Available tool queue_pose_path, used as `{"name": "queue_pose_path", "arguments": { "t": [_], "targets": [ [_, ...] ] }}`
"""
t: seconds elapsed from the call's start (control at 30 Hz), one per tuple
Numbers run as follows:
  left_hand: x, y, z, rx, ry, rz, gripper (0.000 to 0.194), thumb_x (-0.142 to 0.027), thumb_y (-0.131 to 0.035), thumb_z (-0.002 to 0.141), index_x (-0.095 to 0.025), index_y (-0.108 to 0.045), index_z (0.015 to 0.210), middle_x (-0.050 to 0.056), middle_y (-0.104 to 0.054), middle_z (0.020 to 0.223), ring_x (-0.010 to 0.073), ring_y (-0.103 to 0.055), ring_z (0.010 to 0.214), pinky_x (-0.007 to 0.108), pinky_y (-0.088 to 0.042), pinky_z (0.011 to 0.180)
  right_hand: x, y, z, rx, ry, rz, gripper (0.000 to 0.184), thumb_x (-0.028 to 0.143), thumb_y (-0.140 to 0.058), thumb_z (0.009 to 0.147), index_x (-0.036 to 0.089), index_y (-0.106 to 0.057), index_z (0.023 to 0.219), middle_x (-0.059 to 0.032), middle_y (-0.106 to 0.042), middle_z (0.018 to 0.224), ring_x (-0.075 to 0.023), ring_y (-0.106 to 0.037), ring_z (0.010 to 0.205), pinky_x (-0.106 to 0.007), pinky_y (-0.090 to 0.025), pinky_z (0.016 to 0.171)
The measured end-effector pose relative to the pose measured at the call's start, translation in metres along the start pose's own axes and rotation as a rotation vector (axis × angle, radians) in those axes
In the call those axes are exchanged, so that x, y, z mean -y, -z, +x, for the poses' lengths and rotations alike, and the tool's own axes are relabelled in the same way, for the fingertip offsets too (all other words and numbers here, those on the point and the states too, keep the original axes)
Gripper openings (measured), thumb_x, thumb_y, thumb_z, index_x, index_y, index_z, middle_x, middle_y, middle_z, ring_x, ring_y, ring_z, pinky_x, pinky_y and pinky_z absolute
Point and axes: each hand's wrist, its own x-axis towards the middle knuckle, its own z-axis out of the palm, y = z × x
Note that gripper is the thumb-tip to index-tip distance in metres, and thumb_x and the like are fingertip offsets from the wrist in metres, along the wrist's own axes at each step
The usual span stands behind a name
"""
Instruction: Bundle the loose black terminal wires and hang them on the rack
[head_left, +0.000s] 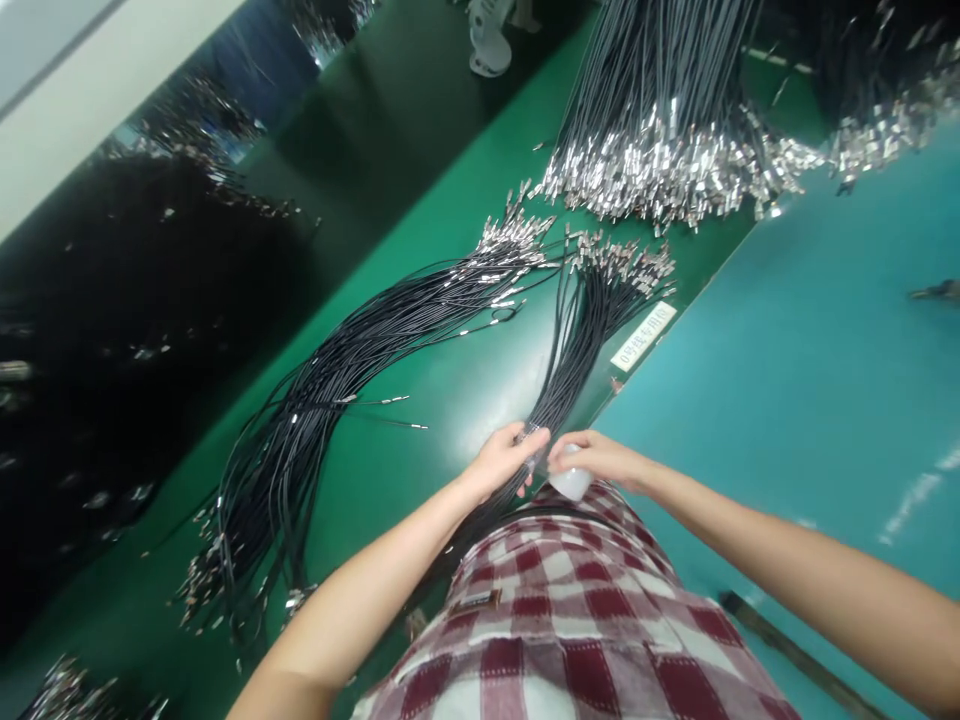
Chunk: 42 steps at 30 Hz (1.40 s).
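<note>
My left hand point(501, 462) is wrapped round a bundle of black cables point(574, 360) at the table's near edge. Shiny metal ends point(626, 262) fan out at the far end of this bundle, while its near part runs down past my hand towards my apron. My right hand point(604, 456) is closed on a small translucent white roll point(572, 484), just right of the bundle. Something clear and shiny lies round the cables between the two hands; I cannot tell if it joins the roll.
A longer, curved cable bundle point(337, 355) lies on the green table point(405, 480) to the left. Many cables with metal ends point(675, 165) are heaped at the back. A white label point(643, 336) sits by the table edge. Below right is the blue-green floor point(795, 370).
</note>
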Motion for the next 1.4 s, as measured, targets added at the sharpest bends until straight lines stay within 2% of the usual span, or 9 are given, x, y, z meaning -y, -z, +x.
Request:
{"name": "queue_pose_path", "arguments": {
  "t": [0.1, 0.23, 0.4, 0.6, 0.73, 0.93, 1.1, 1.27, 1.4],
  "targets": [
    [-0.002, -0.002, -0.006, -0.053, -0.031, -0.005, 0.053, -0.049, -0.083, 0.061, -0.018, -0.051, 0.088, -0.009, -0.051, 0.049, 0.0071, -0.045, 0.035, 0.017, -0.037, 0.032, 0.002, -0.002, 0.02, 0.017, 0.222, -0.081, 0.02, 0.032, -0.071, 0.062, 0.016, -0.07, 0.074, -0.001, -0.066, 0.071, -0.0181, -0.06, 0.07, -0.029, -0.048, 0.069],
    [-0.006, 0.008, -0.014, -0.131, -0.047, -0.012, 0.039, -0.032, -0.08, 0.065, -0.017, -0.051, 0.087, -0.01, -0.05, 0.046, 0.0062, -0.042, 0.033, 0.015, -0.034, 0.03, 0.014, -0.013, 0.028, -0.177, 0.316, -0.461, 0.024, 0.034, -0.067, 0.07, 0.019, -0.072, 0.088, -0.0038, -0.07, 0.083, -0.0239, -0.064, 0.083, -0.032, -0.048, 0.075],
    [-0.019, 0.036, -0.021, 0.117, 0.038, -0.119, 0.023, -0.027, -0.07, 0.066, -0.017, -0.049, 0.07, -0.006, -0.05, 0.041, 0.0065, -0.041, 0.03, 0.017, -0.034, 0.031, 0.036, -0.028, 0.022, -0.361, 0.396, -1.009, 0.022, 0.035, -0.061, 0.078, 0.021, -0.072, 0.093, -0.01, -0.07, 0.101, -0.0282, -0.065, 0.093, -0.034, -0.046, 0.079],
    [-0.053, 0.072, -0.057, 0.34, 0.118, -0.169, 0.025, -0.031, -0.069, 0.063, -0.019, -0.049, 0.073, -0.01, -0.042, 0.036, 0.0068, -0.033, 0.026, 0.018, -0.029, 0.031, 0.059, -0.014, 0.042, -0.44, 0.373, -1.074, 0.015, 0.022, -0.06, 0.078, 0.015, -0.071, 0.085, -0.0153, -0.07, 0.1, -0.0307, -0.063, 0.097, -0.035, -0.045, 0.08],
    [-0.072, 0.092, -0.082, 0.248, 0.005, 0.122, 0.023, -0.04, -0.063, 0.066, -0.02, -0.051, 0.069, -0.004, -0.05, 0.044, 0.0116, -0.045, 0.037, 0.024, -0.038, 0.041, 0.056, 0.018, 0.037, -0.44, 0.378, -0.751, 0.012, 0.023, -0.06, 0.074, 0.019, -0.07, 0.079, -0.0074, -0.07, 0.095, -0.024, -0.062, 0.091, -0.031, -0.045, 0.076],
    [-0.045, 0.095, -0.029, -0.657, -0.091, 1.127, 0.031, -0.028, -0.054, 0.081, -0.018, -0.056, 0.111, 0.011, -0.07, 0.088, 0.0295, -0.067, 0.083, 0.037, -0.047, 0.073, 0.045, 0.003, 0.004, -0.185, 0.161, 0.296, 0.025, 0.031, -0.072, 0.057, 0.02, -0.065, 0.078, 0.0013, -0.061, 0.071, -0.0141, -0.052, 0.062, -0.025, -0.038, 0.053],
    [-0.051, 0.092, -0.01, -0.633, -0.002, 1.198, 0.042, -0.043, -0.06, 0.086, -0.015, -0.056, 0.117, 0.02, -0.066, 0.106, 0.035, -0.062, 0.105, 0.044, -0.046, 0.088, 0.063, -0.024, -0.011, -0.17, 0.126, 0.598, 0.028, 0.027, -0.075, 0.061, 0.021, -0.061, 0.084, 0.0014, -0.061, 0.077, -0.0134, -0.055, 0.065, -0.026, -0.046, 0.058],
    [-0.064, 0.059, -0.082, -0.541, -0.774, 0.973, 0.063, -0.046, -0.069, 0.08, -0.025, -0.047, 0.136, 0.015, -0.049, 0.138, 0.032, -0.047, 0.124, 0.045, -0.037, 0.105, 0.099, -0.055, -0.008, -0.099, 0.147, 0.635, 0.021, 0.03, -0.069, 0.068, 0.021, -0.061, 0.085, -0.0019, -0.065, 0.076, -0.0177, -0.06, 0.067, -0.03, -0.049, 0.061],
    [-0.057, 0.051, -0.125, -0.555, -0.901, 1.165, 0.035, -0.023, -0.041, 0.096, -0.032, -0.058, 0.126, 0.013, -0.057, 0.129, 0.0289, -0.055, 0.109, 0.044, -0.045, 0.093, 0.127, -0.093, -0.006, 0.154, 0.099, 0.491, 0.019, 0.035, -0.068, 0.069, 0.021, -0.061, 0.08, -0.0032, -0.066, 0.076, -0.0188, -0.061, 0.068, -0.031, -0.048, 0.061]
  ]
}}
